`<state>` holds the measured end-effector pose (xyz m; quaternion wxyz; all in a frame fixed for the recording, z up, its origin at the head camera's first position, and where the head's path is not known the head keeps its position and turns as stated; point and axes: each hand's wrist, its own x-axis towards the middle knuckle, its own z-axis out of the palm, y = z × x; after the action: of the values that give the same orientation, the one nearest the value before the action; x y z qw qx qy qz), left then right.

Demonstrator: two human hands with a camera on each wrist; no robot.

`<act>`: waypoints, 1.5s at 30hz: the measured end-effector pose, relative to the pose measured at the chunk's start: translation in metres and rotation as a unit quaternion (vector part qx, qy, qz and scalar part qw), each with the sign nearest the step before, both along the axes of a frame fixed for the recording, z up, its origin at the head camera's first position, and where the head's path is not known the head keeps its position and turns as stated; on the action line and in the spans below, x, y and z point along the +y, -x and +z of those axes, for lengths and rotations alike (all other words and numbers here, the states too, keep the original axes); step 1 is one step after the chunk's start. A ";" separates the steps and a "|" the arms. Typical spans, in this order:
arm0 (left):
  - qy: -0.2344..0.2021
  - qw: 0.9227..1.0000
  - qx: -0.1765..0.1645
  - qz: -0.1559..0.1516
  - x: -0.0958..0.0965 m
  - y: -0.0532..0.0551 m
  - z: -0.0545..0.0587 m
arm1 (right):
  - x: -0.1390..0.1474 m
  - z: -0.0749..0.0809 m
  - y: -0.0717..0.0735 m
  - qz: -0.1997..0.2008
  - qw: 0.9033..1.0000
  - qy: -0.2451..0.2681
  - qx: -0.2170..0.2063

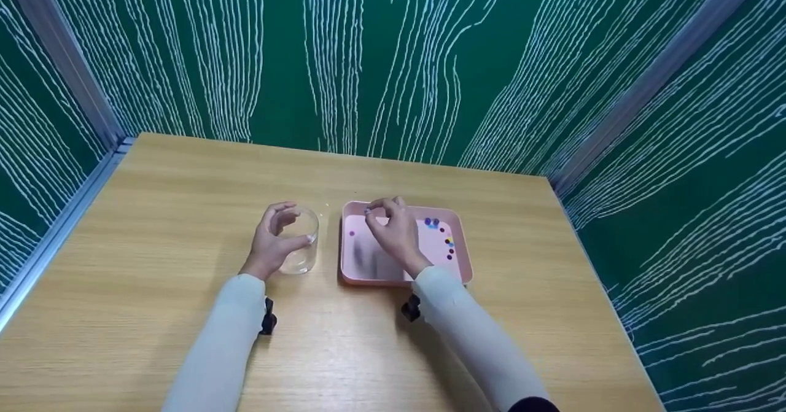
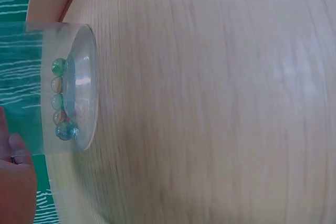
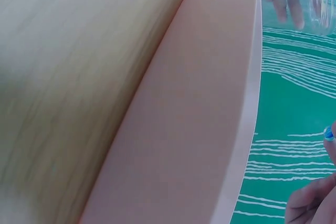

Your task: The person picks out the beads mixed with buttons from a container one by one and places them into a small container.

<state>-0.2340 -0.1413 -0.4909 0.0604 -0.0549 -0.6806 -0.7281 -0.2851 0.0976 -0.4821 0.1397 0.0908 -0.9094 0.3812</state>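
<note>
On the left, my left hand (image 1: pixel 270 243) grips a clear glass cup (image 1: pixel 301 255), fingers and thumb curled round its side. The cup stands upright on the table, and the left wrist view shows several glass marbles (image 2: pixel 58 102) at its bottom. My right hand (image 1: pixel 396 231) is above the pink tray (image 1: pixel 406 282). Between its thumb and index fingertip it pinches a small blue marble (image 3: pixel 329 134), partly out of frame in the right wrist view. Several small round balls (image 1: pixel 450 241), dark red, purple, blue and yellow, lie along the tray's right side; a pinkish ball (image 1: pixel 352 233) lies at its left.
The tray's raised wall (image 3: pixel 184 108) faces the right wrist camera. Both stand on a light wooden table (image 1: pixel 331 350). Green panels with white wavy lines (image 1: pixel 381 62) and grey frame posts (image 1: pixel 651 86) enclose the table at the back and sides.
</note>
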 end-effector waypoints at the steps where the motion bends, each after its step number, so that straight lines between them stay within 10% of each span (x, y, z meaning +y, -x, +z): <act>1: -0.001 1.000 -0.002 -0.003 0.000 0.000 -0.001 | -0.002 0.000 0.000 0.004 1.000 -0.001 0.004; 28: -0.001 1.000 0.029 -0.009 -0.005 0.016 -0.027 | -0.039 0.002 -0.009 0.114 0.993 0.014 -0.020; 45: -0.022 1.000 0.019 -0.012 -0.002 0.003 -0.004 | -0.053 0.008 -0.015 0.148 0.989 -0.007 -0.015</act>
<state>-0.2366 -0.1433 -0.4953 0.0663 -0.0757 -0.6626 -0.7422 -0.2697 0.0443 -0.4737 0.0675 0.2194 -0.8906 0.3926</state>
